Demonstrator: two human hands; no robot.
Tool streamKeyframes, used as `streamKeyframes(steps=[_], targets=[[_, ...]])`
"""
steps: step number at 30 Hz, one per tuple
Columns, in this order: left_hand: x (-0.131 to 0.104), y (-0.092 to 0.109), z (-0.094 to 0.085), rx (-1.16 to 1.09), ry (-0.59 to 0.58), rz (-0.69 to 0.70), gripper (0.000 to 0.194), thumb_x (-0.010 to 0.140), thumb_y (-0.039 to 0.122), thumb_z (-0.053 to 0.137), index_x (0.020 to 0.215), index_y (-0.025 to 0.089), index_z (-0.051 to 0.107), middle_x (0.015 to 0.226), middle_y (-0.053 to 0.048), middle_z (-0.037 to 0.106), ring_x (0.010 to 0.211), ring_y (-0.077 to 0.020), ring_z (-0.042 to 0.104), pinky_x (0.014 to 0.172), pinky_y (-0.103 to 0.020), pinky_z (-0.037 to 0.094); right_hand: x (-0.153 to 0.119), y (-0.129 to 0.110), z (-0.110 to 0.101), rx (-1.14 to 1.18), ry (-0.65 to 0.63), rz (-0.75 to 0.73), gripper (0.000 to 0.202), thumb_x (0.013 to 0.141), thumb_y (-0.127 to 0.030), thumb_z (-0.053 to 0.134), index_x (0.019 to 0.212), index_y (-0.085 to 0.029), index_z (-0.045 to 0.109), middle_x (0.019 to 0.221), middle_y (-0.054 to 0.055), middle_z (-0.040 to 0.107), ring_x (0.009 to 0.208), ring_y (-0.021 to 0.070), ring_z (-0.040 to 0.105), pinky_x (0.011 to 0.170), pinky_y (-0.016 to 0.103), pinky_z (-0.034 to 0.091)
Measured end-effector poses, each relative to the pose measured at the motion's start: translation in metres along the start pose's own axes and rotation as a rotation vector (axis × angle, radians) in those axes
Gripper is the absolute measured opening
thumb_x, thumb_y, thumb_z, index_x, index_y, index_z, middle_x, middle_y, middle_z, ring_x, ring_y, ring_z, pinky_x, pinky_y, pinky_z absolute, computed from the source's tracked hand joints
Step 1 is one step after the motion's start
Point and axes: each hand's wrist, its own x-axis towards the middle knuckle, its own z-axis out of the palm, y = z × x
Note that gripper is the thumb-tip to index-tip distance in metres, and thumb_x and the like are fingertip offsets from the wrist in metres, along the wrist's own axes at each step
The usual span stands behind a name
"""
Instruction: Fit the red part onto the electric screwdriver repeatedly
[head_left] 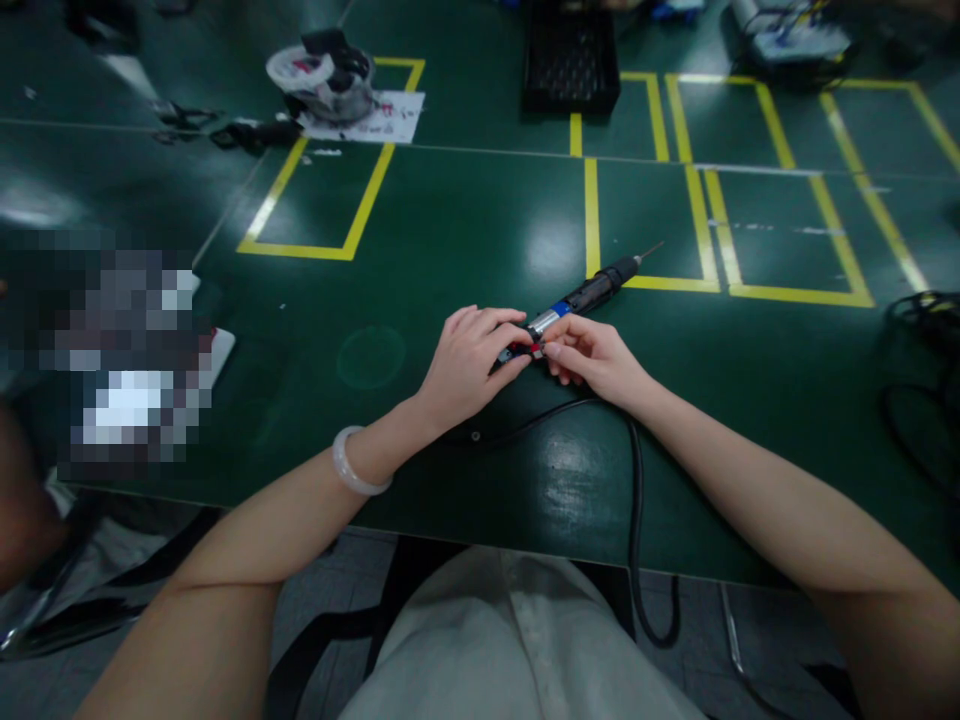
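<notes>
A black electric screwdriver (592,292) with a blue band lies on the green table (450,230), its thin bit pointing up and to the right. My left hand (469,362) grips the rear end of the tool, fingers curled over it. My right hand (592,358) pinches the same end from the other side, fingertips at a small red part. A black cable (636,480) runs from the tool's rear under my right wrist and over the table's front edge. A pale bangle (356,468) sits on my left wrist.
Yellow tape marks several rectangles (780,230) on the table. A black tray (570,62) stands at the back, a tape roll and paper (330,80) at back left. More black cable (930,330) lies at the right edge. A blurred patch covers the left.
</notes>
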Motion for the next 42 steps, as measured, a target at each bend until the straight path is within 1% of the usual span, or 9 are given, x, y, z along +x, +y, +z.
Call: streamKeyframes(steps=[5, 9, 12, 16, 22, 28, 34, 39, 42], targets=[[0.001, 0.001, -0.001, -0.037, -0.018, -0.017, 0.022, 0.104, 0.036, 0.052, 0.113, 0.02, 0.063, 0.133, -0.008, 0.064, 0.126, -0.0249, 0.055, 0.114, -0.042, 0.031, -0.002, 0.001, 0.001, -0.014, -0.021, -0.032, 0.037, 0.088, -0.054, 0.07, 0.093, -0.02, 0.057, 0.068, -0.003, 0.061, 0.054, 0.0083, 0.055, 0.046, 0.019, 0.041], [0.001, -0.001, 0.002, -0.022, -0.036, -0.043, 0.044, 0.1, 0.044, 0.058, 0.134, 0.015, 0.054, 0.135, -0.014, 0.061, 0.127, -0.0287, 0.054, 0.109, -0.042, 0.037, -0.004, 0.003, 0.001, -0.103, -0.029, -0.122, 0.028, 0.092, -0.045, 0.069, 0.096, -0.02, 0.057, 0.071, -0.003, 0.059, 0.058, 0.0088, 0.056, 0.051, 0.021, 0.043], [0.001, -0.004, 0.005, 0.022, -0.092, -0.061, 0.059, 0.098, 0.046, 0.061, 0.144, 0.011, 0.047, 0.139, -0.016, 0.058, 0.128, -0.0317, 0.052, 0.108, -0.045, 0.037, -0.006, 0.003, 0.0, -0.281, -0.032, -0.241, 0.017, 0.095, -0.035, 0.065, 0.099, -0.019, 0.06, 0.077, -0.002, 0.061, 0.062, 0.0098, 0.057, 0.057, 0.022, 0.045], [-0.001, -0.007, 0.008, 0.067, -0.141, -0.077, 0.064, 0.097, 0.046, 0.062, 0.147, 0.01, 0.045, 0.138, -0.016, 0.058, 0.127, -0.0328, 0.052, 0.112, -0.048, 0.034, -0.007, 0.001, -0.003, -0.595, -0.067, -0.434, 0.007, 0.096, -0.026, 0.062, 0.099, -0.019, 0.063, 0.081, 0.0, 0.064, 0.066, 0.0114, 0.058, 0.06, 0.023, 0.045], [-0.003, -0.008, 0.01, 0.068, -0.156, -0.042, 0.061, 0.096, 0.038, 0.063, 0.147, 0.009, 0.046, 0.142, -0.016, 0.056, 0.132, -0.0313, 0.05, 0.118, -0.049, 0.027, -0.01, 0.002, -0.003, -0.952, -0.078, -0.655, 0.017, 0.103, -0.028, 0.052, 0.105, -0.019, 0.066, 0.093, 0.006, 0.069, 0.081, 0.0162, 0.066, 0.067, 0.025, 0.047], [-0.003, -0.006, 0.009, 0.05, -0.15, -0.029, 0.06, 0.094, 0.036, 0.064, 0.146, 0.01, 0.047, 0.139, -0.016, 0.057, 0.13, -0.0317, 0.051, 0.114, -0.048, 0.033, -0.01, 0.002, -0.003, -1.036, -0.068, -0.699, 0.022, 0.106, -0.029, 0.048, 0.106, -0.02, 0.067, 0.102, 0.007, 0.072, 0.089, 0.0158, 0.068, 0.072, 0.025, 0.05], [-0.003, -0.004, 0.009, 0.059, -0.144, -0.005, 0.06, 0.094, 0.031, 0.064, 0.147, 0.011, 0.046, 0.139, -0.016, 0.056, 0.127, -0.0315, 0.052, 0.106, -0.044, 0.041, -0.009, 0.002, -0.005, -1.151, -0.108, -0.768, 0.025, 0.106, -0.03, 0.047, 0.099, -0.019, 0.069, 0.088, 0.005, 0.069, 0.081, 0.0152, 0.065, 0.069, 0.026, 0.047], [-0.003, -0.001, 0.007, 0.118, -0.177, -0.031, 0.066, 0.092, 0.035, 0.07, 0.148, 0.011, 0.045, 0.141, -0.016, 0.054, 0.121, -0.0326, 0.055, 0.098, -0.044, 0.046, -0.01, 0.001, -0.006, -1.149, -0.114, -0.768, 0.029, 0.106, -0.031, 0.047, 0.092, -0.019, 0.069, 0.082, 0.004, 0.067, 0.076, 0.0147, 0.062, 0.067, 0.026, 0.044], [-0.003, 0.001, 0.007, 0.162, -0.195, -0.049, 0.073, 0.091, 0.042, 0.072, 0.15, 0.011, 0.044, 0.141, -0.016, 0.053, 0.116, -0.0324, 0.056, 0.095, -0.044, 0.047, -0.01, 0.0, -0.006, -1.122, -0.12, -0.755, 0.029, 0.105, -0.033, 0.048, 0.091, -0.018, 0.069, 0.08, 0.004, 0.066, 0.075, 0.0146, 0.061, 0.067, 0.027, 0.043]])
